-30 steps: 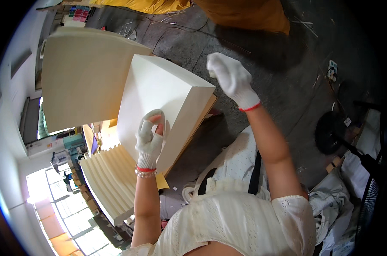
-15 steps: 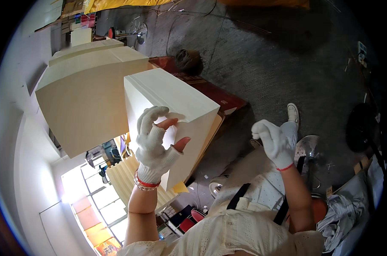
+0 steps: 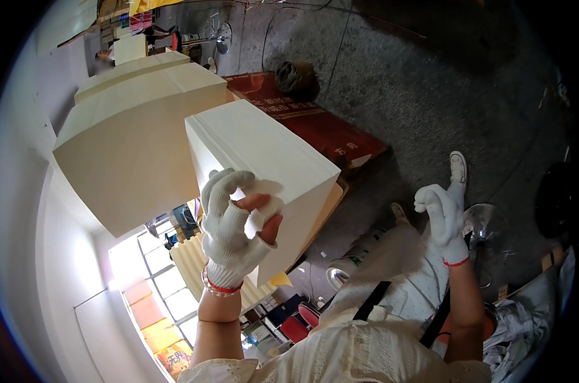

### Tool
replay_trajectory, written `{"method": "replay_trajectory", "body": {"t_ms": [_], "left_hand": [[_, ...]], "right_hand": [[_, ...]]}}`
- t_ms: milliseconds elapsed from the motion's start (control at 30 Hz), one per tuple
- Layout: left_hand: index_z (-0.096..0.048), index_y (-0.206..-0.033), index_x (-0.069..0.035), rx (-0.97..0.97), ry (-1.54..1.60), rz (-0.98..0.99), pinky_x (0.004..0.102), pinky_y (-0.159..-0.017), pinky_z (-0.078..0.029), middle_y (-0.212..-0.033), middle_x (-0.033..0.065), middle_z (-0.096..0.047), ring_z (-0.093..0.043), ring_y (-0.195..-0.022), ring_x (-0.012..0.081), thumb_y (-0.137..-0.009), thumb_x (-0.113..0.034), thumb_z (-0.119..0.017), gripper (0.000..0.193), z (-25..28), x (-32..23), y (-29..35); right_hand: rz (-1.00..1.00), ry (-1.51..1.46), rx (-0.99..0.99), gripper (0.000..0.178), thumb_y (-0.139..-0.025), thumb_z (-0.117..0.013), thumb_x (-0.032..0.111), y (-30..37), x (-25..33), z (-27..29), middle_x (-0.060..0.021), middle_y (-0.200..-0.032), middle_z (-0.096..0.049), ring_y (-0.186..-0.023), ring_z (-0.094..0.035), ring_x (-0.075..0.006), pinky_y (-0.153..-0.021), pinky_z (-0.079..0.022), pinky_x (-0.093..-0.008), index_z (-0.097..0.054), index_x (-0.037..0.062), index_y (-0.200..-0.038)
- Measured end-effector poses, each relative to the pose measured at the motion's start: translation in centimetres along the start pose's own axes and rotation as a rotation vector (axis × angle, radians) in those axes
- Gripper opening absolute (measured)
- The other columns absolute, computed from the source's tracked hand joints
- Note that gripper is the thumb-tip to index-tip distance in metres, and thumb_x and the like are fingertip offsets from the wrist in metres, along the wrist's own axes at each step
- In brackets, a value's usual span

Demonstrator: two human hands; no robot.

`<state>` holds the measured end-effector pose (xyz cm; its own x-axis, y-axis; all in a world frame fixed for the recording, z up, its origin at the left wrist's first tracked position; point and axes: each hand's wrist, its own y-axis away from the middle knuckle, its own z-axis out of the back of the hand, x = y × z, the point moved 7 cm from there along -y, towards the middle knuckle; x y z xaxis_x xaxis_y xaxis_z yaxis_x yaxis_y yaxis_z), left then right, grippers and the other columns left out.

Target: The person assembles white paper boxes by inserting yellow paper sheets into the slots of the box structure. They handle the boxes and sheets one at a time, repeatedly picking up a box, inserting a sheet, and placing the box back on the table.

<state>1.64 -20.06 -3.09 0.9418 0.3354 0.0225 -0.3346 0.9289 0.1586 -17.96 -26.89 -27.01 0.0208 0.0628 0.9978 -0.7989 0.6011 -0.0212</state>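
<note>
A tall white block-like stack, apparently of sheets, stands in front of me on the left. My left hand wears a white knit glove that leaves the tips of thumb and forefinger bare. It is raised at the stack's near top edge, fingers curved, thumb and forefinger apart, with nothing seen between them; whether it touches the stack I cannot tell. My right hand, also in a white glove, is held up on the right, away from the stack. Its fingers are curled in, and nothing shows sticking out of them.
Larger cream stacks stand behind and left of the white one. A red printed sheet lies on the grey floor with a brown roll at its far edge. Crumpled grey-white sheeting lies at lower right, red-seated chairs at lower middle.
The view has shifted a little. My right hand has moved to the right, further from the stack. My left hand keeps its curved shape near the stack's edge.
</note>
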Motion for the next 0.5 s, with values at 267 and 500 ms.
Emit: {"method": "replay_trajectory", "body": {"t_ms": [267,500], "left_hand": [[-0.065,-0.093,-0.003,0.061,0.042,-0.069,0.0427,-0.092,-0.045,-0.115,0.0149,-0.058,-0.052,-0.114,0.0351,-0.065,-0.013,-0.080,0.034,-0.2,0.4,-0.4],[-0.065,-0.100,-0.003,-0.121,0.290,-0.067,0.0482,-0.103,-0.036,-0.121,0.0183,-0.056,-0.051,-0.119,0.0355,-0.083,-0.033,-0.069,0.035,2.5,4.1,1.7]], "right_hand": [[-0.090,-0.085,-0.117,0.017,-0.091,-0.043,0.004,2.8,-4.0,-0.7,-0.0115,-0.084,-0.060,-0.070,-0.059,-0.0212,-0.064,-0.048,-0.0303,-0.058,-0.0048,-0.091],[-0.380,-0.206,-0.133,0.025,-0.095,-0.042,0.019,6.5,-7.3,-0.6,-0.0098,-0.077,-0.059,-0.071,-0.057,-0.0201,-0.070,-0.045,-0.0308,-0.058,0.0016,-0.090]]}}
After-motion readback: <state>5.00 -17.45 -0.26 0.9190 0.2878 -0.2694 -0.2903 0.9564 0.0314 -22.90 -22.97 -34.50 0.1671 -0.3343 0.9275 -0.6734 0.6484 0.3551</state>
